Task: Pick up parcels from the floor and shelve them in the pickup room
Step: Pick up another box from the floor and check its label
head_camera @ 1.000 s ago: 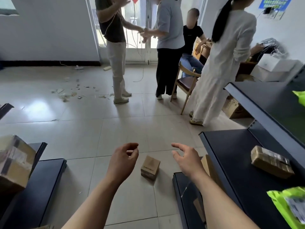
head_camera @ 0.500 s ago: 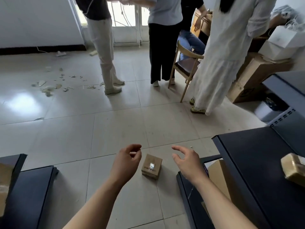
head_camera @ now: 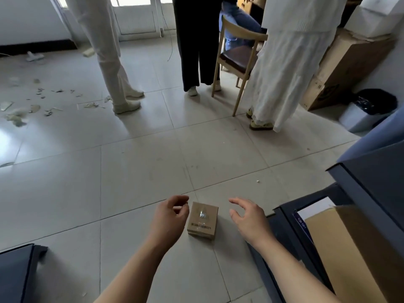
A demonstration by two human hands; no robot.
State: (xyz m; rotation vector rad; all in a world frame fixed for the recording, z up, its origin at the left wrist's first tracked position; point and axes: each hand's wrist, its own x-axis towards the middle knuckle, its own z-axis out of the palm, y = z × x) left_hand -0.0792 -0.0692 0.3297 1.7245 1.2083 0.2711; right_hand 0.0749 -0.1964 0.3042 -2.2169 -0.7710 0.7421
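Note:
A small brown cardboard parcel (head_camera: pixel 202 220) with clear tape on top lies on the tiled floor between my hands. My left hand (head_camera: pixel 169 217) hovers just left of it, fingers curled and apart, holding nothing. My right hand (head_camera: pixel 248 219) is a short way to its right, open with the fingers spread. Neither hand touches the parcel. A dark blue metal shelf (head_camera: pixel 358 189) stands at the right, with a large flat cardboard parcel (head_camera: pixel 349 248) on its bottom level.
Several people stand ahead around a wooden chair (head_camera: pixel 237 60). Paper scraps (head_camera: pixel 19 114) litter the floor at the left. Stacked cartons (head_camera: pixel 349 68) and a bin with a black bag (head_camera: pixel 369 110) sit at the far right. Another dark shelf (head_camera: pixel 15 274) is at the lower left.
My view has dropped and moved closer to the floor. Both hands have lowered toward the small parcel, which now looks larger. The upper shelf levels and their parcels have left the view.

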